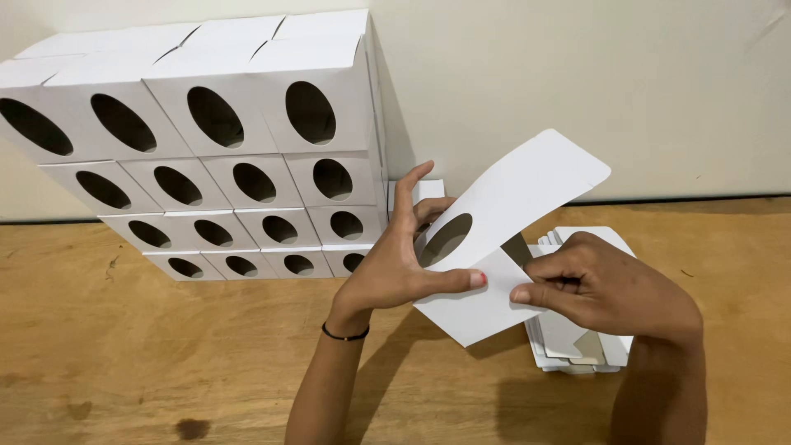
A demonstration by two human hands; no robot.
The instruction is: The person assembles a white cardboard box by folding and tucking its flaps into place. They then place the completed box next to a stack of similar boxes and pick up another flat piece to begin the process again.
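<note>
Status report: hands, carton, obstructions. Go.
Left hand and right hand both pinching the flat white cardboard carton blank with oval cutout. Stack of white blanks beneath. Wall of folded white boxes left, apart.

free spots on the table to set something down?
Bare wooden tabletop in front of the stacked white oval-windowed cardboard boxes, left of the left hand. Crowded on the right: both hands hold a flat white box blank above the white blank pile under the right hand.

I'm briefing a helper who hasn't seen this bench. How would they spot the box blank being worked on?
Start at the stacked wall of white boxes on the wooden table. Just right of it, the left hand and right hand pinch one flat white card blank. Unlike the folded boxes and the flat pile under the right hand, it is raised, half-unfolded, showing one oval hole.
</note>
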